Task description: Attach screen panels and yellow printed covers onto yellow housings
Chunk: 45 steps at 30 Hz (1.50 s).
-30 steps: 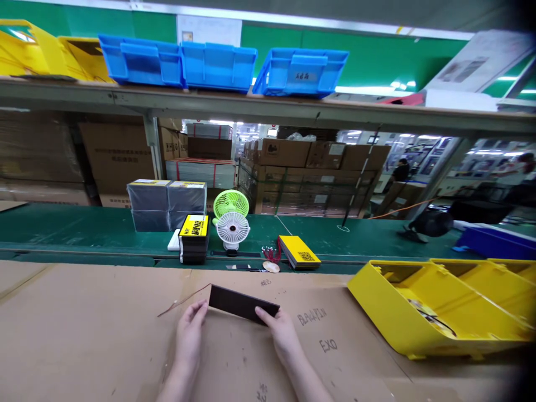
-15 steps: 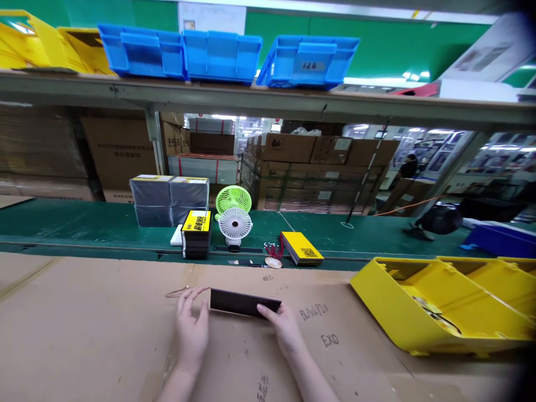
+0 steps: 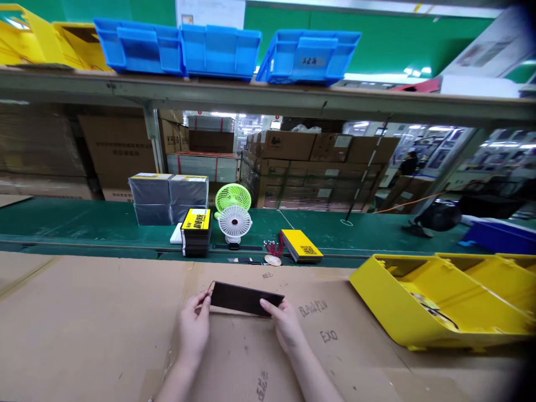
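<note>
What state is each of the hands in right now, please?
Left hand: closed, apparently pinching the thin wire beside the black panel.
Right hand: closed, holding the black panel by its right end.

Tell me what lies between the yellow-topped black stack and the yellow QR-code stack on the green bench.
In the head view: a white fan, a green fan behind it, a dark strip and red wires.

Cardboard (image 3: 96, 312) lies free beside the left fingers (image 3: 205, 307); yellow bins (image 3: 383, 296) obstruct rightward.
</note>
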### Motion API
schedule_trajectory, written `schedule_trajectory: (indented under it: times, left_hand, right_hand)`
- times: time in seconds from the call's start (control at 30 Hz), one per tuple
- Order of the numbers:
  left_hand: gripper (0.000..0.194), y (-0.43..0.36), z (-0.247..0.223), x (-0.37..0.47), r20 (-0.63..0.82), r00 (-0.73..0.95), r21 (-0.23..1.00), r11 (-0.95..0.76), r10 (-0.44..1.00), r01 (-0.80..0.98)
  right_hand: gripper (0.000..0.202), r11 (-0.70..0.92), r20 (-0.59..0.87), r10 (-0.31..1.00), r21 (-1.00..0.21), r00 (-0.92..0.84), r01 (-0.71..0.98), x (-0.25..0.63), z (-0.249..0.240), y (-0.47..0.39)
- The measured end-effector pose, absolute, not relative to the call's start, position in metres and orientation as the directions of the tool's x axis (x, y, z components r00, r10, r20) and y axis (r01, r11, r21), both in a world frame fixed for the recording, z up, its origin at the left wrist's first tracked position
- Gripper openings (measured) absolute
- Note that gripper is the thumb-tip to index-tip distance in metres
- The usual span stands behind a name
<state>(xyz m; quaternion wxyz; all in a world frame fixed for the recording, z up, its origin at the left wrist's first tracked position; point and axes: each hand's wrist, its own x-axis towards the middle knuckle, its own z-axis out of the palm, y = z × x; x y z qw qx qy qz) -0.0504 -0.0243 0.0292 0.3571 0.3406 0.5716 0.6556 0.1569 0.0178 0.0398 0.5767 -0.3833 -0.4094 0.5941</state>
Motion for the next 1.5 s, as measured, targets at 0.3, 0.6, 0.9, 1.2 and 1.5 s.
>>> schedule_trajectory:
  times: [0.3, 0.6, 0.9, 1.2, 1.5]
  left_hand:
    - [0.043, -0.020, 0.022, -0.053, -0.107, -0.448, 0.974, 0.004, 0.887, -0.225]
    - [0.030, -0.017, 0.015, -0.048, -0.330, -0.307, 0.898, 0.197, 0.893, -0.392]
    - [0.037, -0.024, 0.018, -0.033, -0.295, -0.094, 0.947, 0.278, 0.951, -0.161]
    - [0.031, -0.022, 0.025, -0.040, 0.116, -0.401, 0.973, -0.024, 0.909, 0.228]
    - [0.031, -0.020, 0.024, -0.044, 0.031, -0.306, 0.999, -0.020, 0.951, 0.038]
  right_hand:
    - [0.031, -0.114, -0.076, 0.993, -0.836, -0.092, -0.536, 0.166, 0.037, 0.023]
    - [0.030, -0.145, -0.072, 0.986, -0.827, -0.153, -0.543, 0.163, 0.040, 0.018]
    - [0.042, 0.036, 0.005, 0.998, -0.875, 0.065, -0.483, 0.163, 0.027, 0.029]
    - [0.043, 0.011, 0.005, 1.000, -0.937, 0.017, -0.350, 0.159, 0.028, 0.024]
    - [0.042, -0.039, -0.024, 0.999, -0.925, -0.044, -0.377, 0.156, 0.035, 0.019]
